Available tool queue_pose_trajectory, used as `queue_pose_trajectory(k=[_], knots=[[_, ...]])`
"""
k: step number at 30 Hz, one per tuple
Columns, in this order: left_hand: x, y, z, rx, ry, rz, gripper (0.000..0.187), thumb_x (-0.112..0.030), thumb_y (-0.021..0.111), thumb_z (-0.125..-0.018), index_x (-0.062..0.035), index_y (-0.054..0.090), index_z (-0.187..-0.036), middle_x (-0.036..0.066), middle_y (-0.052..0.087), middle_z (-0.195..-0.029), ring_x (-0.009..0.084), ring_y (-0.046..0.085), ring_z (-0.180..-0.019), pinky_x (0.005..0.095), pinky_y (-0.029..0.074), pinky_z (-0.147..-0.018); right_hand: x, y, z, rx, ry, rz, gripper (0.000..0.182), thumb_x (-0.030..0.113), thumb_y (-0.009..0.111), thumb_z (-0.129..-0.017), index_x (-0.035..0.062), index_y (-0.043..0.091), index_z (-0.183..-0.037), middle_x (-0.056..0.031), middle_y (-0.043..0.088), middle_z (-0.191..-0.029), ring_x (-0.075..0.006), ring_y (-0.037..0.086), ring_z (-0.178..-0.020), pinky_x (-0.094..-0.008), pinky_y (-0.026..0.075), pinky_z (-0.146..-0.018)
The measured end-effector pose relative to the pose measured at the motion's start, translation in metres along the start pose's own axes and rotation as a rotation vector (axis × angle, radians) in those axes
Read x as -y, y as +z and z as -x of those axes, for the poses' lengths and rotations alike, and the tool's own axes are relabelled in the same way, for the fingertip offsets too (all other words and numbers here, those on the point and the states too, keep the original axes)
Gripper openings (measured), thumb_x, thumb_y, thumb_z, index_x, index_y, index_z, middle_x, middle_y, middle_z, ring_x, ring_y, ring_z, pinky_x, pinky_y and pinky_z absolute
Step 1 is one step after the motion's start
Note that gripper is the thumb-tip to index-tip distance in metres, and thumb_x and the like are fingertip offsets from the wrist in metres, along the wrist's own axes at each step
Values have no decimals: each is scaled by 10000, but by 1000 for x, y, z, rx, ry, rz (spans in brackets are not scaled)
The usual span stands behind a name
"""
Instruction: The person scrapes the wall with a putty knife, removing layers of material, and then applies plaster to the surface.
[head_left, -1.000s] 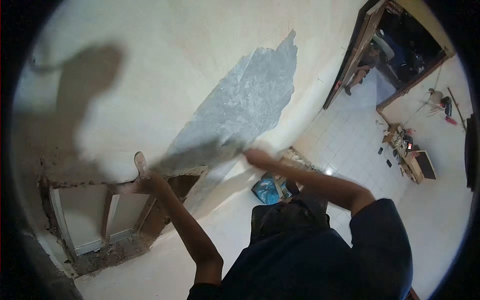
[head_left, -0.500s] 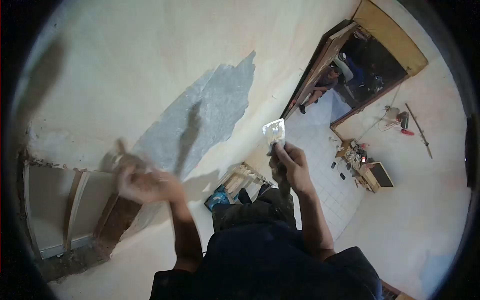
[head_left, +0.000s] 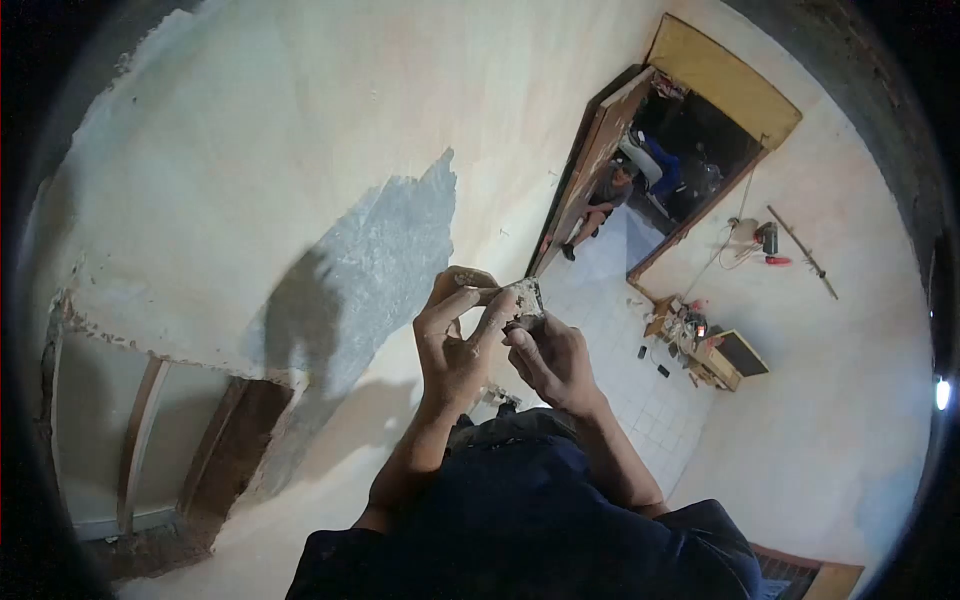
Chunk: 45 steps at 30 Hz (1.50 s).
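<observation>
My right hand (head_left: 560, 368) is closed around a putty knife (head_left: 527, 297), its blade pointing up and smeared with pale filler. My left hand (head_left: 452, 345) meets it from the left, thumb and fingers pinched near the blade's edge. Something thin shows between those left fingers, too small to make out. Behind both hands rises a cream wall (head_left: 330, 130) with a grey patch (head_left: 385, 245) of smooth surface, on which a hand's shadow falls.
At lower left a recess (head_left: 180, 430) with wooden strips breaks the wall. A person (head_left: 606, 203) sits by the open door (head_left: 592, 160). Below on the tiled floor (head_left: 630, 400) stands a wooden box (head_left: 738, 358) among small items. A rod (head_left: 803, 252) shows against the right wall.
My left hand has come away from the wall by the recess, moving right to the putty knife. My right hand has moved slightly left and down with the knife. The view has shifted.
</observation>
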<state>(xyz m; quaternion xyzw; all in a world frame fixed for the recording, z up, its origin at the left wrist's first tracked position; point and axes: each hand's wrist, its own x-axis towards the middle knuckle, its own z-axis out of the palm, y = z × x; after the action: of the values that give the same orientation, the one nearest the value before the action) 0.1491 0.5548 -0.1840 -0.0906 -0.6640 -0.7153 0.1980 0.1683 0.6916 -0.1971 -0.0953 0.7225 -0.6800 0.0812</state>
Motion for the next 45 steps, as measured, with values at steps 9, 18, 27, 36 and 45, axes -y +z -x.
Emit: queue_pose_trajectory(k=[9,18,27,36,45], knots=[[9,-3,-14,-47,26,-45,136,-10,669,-764,52,577,-685,61,535,-744,134,506,-762,275,403,-720,13,-11,-10,82,-215,417,174,109,594,-865,-40,525,-924,-190,560,-623,-232,538,-526,-355,402,-504],[8,-76,-31,-592,32,84,264,-228,529,-915,-30,600,-756,60,572,-679,135,524,-638,276,442,-666,17,-43,-54,460,-318,759,167,116,573,-852,-14,547,-954,-226,598,-748,-406,583,-706,-429,454,-584],[-51,-34,-16,-218,-63,-273,150,-84,570,-846,-14,640,-958,66,624,-939,135,564,-832,275,448,-793,18,-59,-71,418,-73,-212,302,262,478,-952,13,531,-789,20,468,-579,-34,404,-478,-201,297,-412],[-43,-8,-29,117,-293,-3,188,-126,655,-801,54,676,-852,54,610,-780,98,543,-769,251,400,-681,12,-46,-65,559,-98,-89,228,200,585,-898,-27,588,-871,10,499,-627,-63,414,-557,-246,353,-496],[-33,-2,-32,129,-407,282,121,-67,655,-765,44,678,-807,40,593,-740,99,503,-724,265,353,-698,9,-56,-68,524,-149,13,226,181,597,-887,-43,583,-914,-5,477,-594,-67,392,-561,-259,345,-491]])
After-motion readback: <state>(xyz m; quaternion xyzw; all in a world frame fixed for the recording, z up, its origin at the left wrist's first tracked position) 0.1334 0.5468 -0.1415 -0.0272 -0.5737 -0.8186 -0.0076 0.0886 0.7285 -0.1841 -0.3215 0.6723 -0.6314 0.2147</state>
